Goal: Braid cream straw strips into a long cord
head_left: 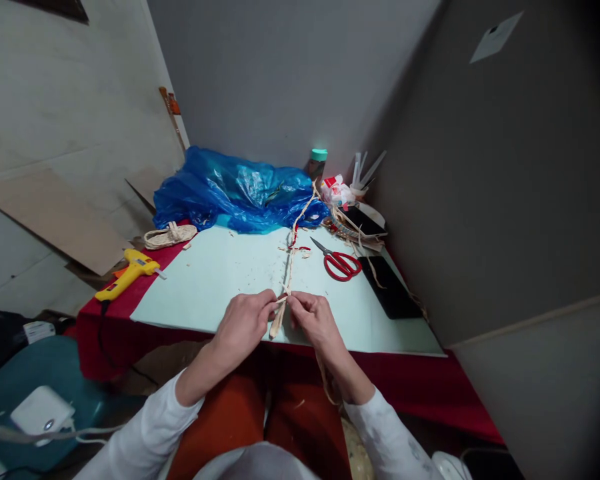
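A pale braided cord (291, 267) of flat fibre strands runs from the far side of the table toward me. At its near end my left hand (247, 320) is closed in a pinch on one strand. Close beside it, my right hand (314, 319) pinches another part of the strands. Between the hands a loose fibre strand (277, 323) hangs down toward the table edge. Another strand (327, 380) drops below my right wrist over my lap. Red-handled scissors (341, 264) lie with blades parted, right of the cord.
A blue plastic bag (230, 190) fills the back of the table. At left are a yellow glue gun (130, 273) and a woven sole-shaped piece (170, 235). A black tablet (391, 288), fibre scraps and a green-lidded jar (317, 162) stand or lie at right and back.
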`<state>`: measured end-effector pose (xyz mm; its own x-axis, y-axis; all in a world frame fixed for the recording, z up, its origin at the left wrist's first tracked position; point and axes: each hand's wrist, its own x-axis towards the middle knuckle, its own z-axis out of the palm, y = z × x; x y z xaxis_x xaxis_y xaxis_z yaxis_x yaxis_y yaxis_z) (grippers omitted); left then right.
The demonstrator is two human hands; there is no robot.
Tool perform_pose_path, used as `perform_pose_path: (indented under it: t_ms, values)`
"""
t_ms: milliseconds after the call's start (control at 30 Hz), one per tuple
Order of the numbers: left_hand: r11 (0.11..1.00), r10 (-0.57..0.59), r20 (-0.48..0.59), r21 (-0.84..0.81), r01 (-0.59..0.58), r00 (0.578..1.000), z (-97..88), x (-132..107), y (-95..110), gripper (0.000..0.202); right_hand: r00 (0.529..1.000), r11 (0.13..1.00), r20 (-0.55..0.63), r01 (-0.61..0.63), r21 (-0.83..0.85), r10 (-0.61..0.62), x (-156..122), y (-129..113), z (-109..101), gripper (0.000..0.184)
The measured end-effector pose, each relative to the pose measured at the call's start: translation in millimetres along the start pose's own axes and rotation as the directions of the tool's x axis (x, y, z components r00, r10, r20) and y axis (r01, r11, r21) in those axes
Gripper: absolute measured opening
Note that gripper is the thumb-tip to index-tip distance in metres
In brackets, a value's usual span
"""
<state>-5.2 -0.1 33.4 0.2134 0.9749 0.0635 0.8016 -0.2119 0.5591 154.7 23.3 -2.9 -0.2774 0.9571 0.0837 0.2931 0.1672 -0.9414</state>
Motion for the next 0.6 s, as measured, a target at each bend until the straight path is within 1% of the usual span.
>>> perform_pose_path:
  t_ms: [67,133,200,233,300,333,400,433,467,533,567,600]
  values:
    - [0.996,0.004,-0.048,0.086,0.000,0.999,-1.9,-6,4,0.026,1.000,1.000,0.009,0.017,0.010,-0.017,0,-2,2,0.040]
    - [0.987,0.043,-0.065,0.160,-0.032,0.997,1.0,-11,11,0.027,1.000,0.999,0.010,0.029,0.036,-0.030,1,-3,3,0.039]
    - [0.969,0.081,-0.039,0.236,-0.070,0.996,10.0,-14,22,0.026,1.000,0.992,0.021,0.009,0.122,-0.012,2,-3,2,0.035]
    - [0.958,0.089,-0.017,0.275,-0.081,0.996,16.0,-16,27,0.027,0.999,0.979,0.050,-0.017,0.201,0.007,2,-3,1,0.034]
    - [0.936,0.091,0.049,0.337,-0.102,0.995,27.6,-18,35,0.029,0.988,0.921,0.149,-0.086,0.380,0.031,2,-2,-3,0.035]
    - [0.929,0.094,0.077,0.351,-0.115,0.993,31.7,-19,38,0.032,0.982,0.889,0.184,-0.111,0.444,0.031,1,-1,-5,0.035]
    - [0.932,0.118,0.091,0.333,-0.142,0.989,34.1,-20,40,0.032,0.980,0.864,0.200,-0.119,0.489,0.022,0,0,-7,0.034]
    - [0.942,0.143,0.071,0.297,-0.158,0.987,32.0,-20,38,0.029,0.983,0.867,0.184,-0.108,0.487,0.019,0,0,-8,0.034]
    - [0.955,0.165,0.022,0.247,-0.165,0.986,28.0,-19,36,0.025,0.986,0.873,0.163,-0.094,0.478,0.017,-1,1,-8,0.033]
    - [0.981,0.175,-0.115,0.107,-0.163,0.978,17.1,-15,26,0.024,0.992,0.885,0.127,-0.064,0.461,0.006,-2,1,-6,0.032]
    - [0.992,0.127,-0.221,0.035,-0.122,0.967,11.6,-10,20,0.028,0.994,0.893,0.111,-0.044,0.449,-0.007,-2,0,-5,0.031]
    - [0.995,0.061,-0.271,-0.058,-0.080,0.961,7.2,-5,13,0.030,0.995,0.902,0.096,-0.020,0.432,-0.023,-2,0,-4,0.032]
